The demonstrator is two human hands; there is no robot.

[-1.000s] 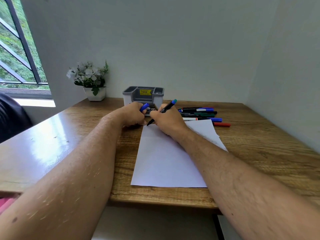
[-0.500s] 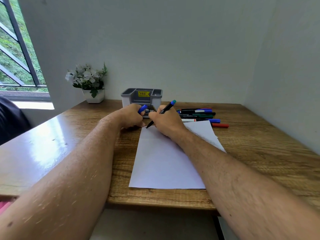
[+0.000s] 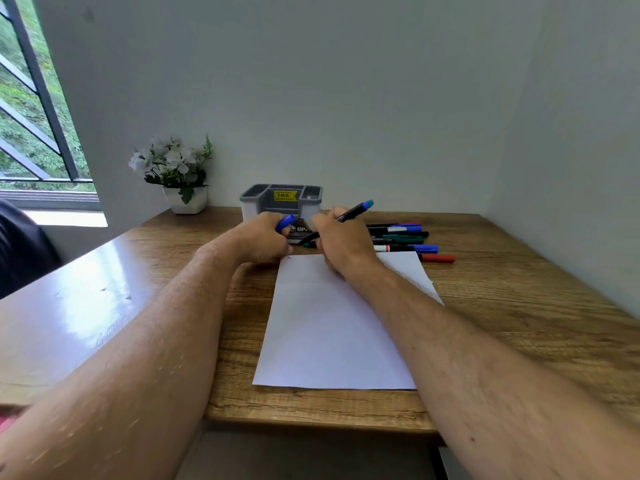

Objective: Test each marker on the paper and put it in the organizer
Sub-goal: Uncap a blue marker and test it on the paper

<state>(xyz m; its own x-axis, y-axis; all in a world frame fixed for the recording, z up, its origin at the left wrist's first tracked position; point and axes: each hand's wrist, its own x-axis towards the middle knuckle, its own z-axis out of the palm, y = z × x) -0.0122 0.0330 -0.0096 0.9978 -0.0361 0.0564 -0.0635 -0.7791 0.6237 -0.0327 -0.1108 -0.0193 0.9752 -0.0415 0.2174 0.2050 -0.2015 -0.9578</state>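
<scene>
Far left of both hands: a barred window (image 3: 31, 109) with green foliage beyond, a dark shape at the frame edge below it. Nearer, back and left of the left hand, a small white pot of pale flowers (image 3: 180, 178) against the wall. Left hand (image 3: 263, 242) curled into a fist just off the paper's upper left corner, gripping a blue cap (image 3: 285, 223) that pokes out above the knuckles. Directly behind and between the two hands, the grey organizer (image 3: 280, 200) with a yellow price sticker — lower front partly hidden by the hands. Right hand (image 3: 341, 245) pinching a black marker (image 3: 349, 213), tip slanting down and left just above the paper's top edge, blue-green end raised up and right. Faint small mark on the paper (image 3: 332, 327) near that top left corner. Right of the right hand, a loose row of capped markers (image 3: 401, 239) lying flat — blue, green, black, red — touching or nearly touching, the nearest ones just past the paper's far right corner. Underneath everything, a wood-grain table (image 3: 502, 306), glossy with window glare on the left. Plain pale walls meeting in a corner behind and to the right.
</scene>
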